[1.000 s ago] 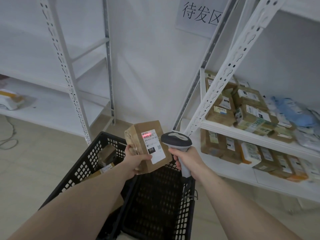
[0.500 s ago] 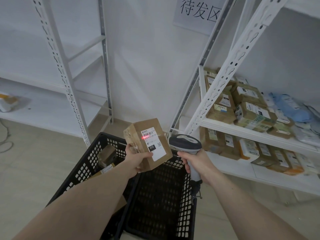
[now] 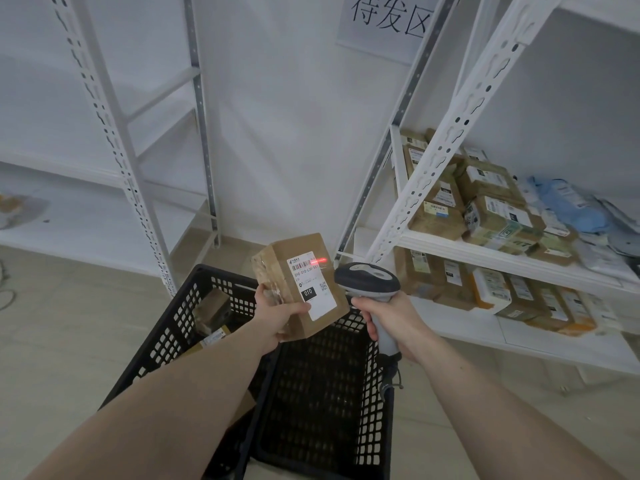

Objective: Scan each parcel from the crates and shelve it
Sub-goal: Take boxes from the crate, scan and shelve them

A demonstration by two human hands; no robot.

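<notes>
While I'm watching the feed, two black crates (image 3: 322,393) sit nearest, side by side under both forearms; the left one has about three parcels left, the right looks empty. Above them my left hand (image 3: 277,315) has its grip clamped on one cardboard parcel (image 3: 299,284), long axis tilted up and away, label facing right. Right hand (image 3: 394,320) is wrapped round one scanner (image 3: 369,280), just right of the box, red line clipping the barcode's right end. Guessing I nudge left. Further right, the shelves (image 3: 485,252) hold plenty of parcels.
</notes>
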